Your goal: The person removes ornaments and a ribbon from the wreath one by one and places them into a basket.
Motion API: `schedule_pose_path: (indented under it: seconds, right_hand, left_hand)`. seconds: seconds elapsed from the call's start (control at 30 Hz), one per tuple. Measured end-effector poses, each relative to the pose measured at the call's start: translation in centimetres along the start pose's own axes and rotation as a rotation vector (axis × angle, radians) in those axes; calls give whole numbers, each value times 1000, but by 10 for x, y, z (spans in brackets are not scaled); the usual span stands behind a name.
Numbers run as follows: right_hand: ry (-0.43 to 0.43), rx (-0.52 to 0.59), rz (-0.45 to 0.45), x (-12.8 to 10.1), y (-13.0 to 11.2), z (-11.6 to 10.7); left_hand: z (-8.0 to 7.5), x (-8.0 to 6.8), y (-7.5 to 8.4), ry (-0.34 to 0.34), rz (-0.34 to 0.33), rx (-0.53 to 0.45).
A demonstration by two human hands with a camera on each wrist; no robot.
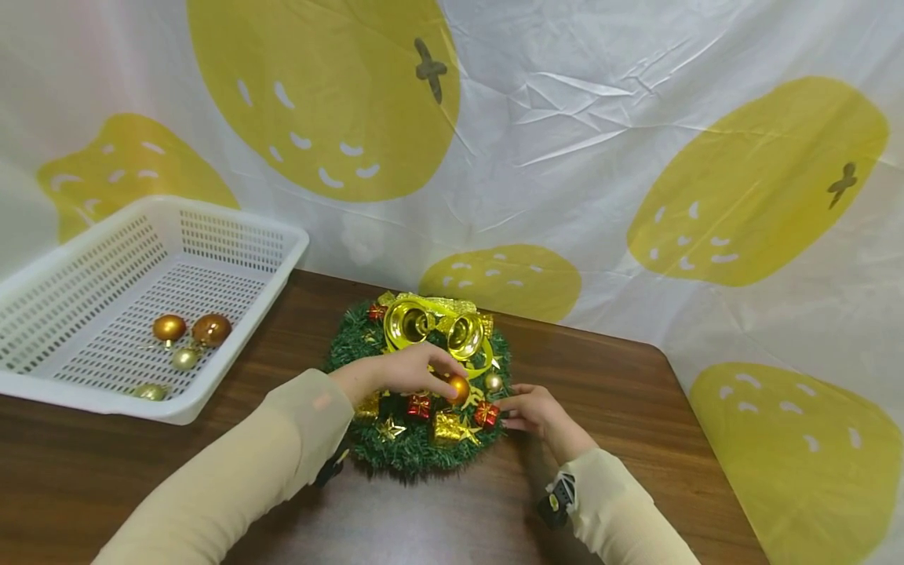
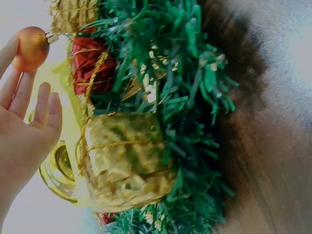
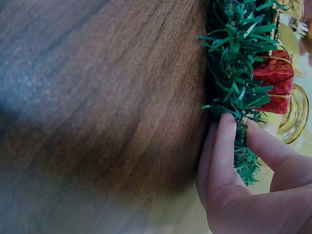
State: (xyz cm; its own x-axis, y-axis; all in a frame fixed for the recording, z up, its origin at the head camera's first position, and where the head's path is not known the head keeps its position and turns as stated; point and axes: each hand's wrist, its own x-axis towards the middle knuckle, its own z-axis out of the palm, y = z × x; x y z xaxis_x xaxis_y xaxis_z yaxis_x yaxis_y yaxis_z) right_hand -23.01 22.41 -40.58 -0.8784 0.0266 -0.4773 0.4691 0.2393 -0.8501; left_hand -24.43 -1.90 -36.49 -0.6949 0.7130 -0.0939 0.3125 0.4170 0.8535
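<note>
On the dark wood counter (image 1: 621, 377), w/ a white-and-yellow printed sheet hung behind it, sits a white perforated basket (image 1: 233, 227) at far left holding a few loose gold and copper balls, well apart from the work. Centre-front lies the green tinsel wreath (image 1: 417, 447), flat on the counter, two gold bells (image 1: 431, 326) and a gold bow at its far side, small red and gold gift boxes plus gold stars along its near arc. Left hand (image 1: 410, 369) reaches over the wreath from the left; its grip looks to pinch the orange ball (image 1: 457, 388), fingertips curled on it in the head view, tho the left wrist view shows only fingers (image 2: 29, 92) laid against the ball (image 2: 30, 48), its silver cap pointing into the tinsel, so how firm the pinch is I can't tell. Ball sits at the wreath's inner edge, right of centre, just beside a small gold ball (image 1: 493, 382) and above a red box (image 1: 486, 414). Right hand (image 1: 533, 410) is at the wreath's right rim, forefinger and thumb (image 3: 229, 141) nipping the tinsel edge, other fingers down by the counter. Left hand is the nearer to the ball; right is close but busy steadying. Open room: bare counter to the right and front; basket lies leftward, past the left forearm. Counter's right corner is well off.
</note>
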Motion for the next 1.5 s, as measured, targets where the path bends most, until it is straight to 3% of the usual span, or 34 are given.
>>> schedule_pose_path:
  seconds: [0.23, 0.57, 0.83, 1.5]
  right_hand:
    - [-3, -4, -3, -1, 0, 0]
    - [-13, 3, 0, 0, 0, 0]
    - [-17, 8, -2, -1, 0, 0]
    - [-12, 0, -2, 0, -2, 0]
  left_hand:
    - [-9, -5, 5, 47, -7, -29]
    - [-19, -7, 7, 54, 26, -120]
    - [-25, -11, 11, 72, -11, -185]
    - [-47, -25, 14, 159, 29, -147]
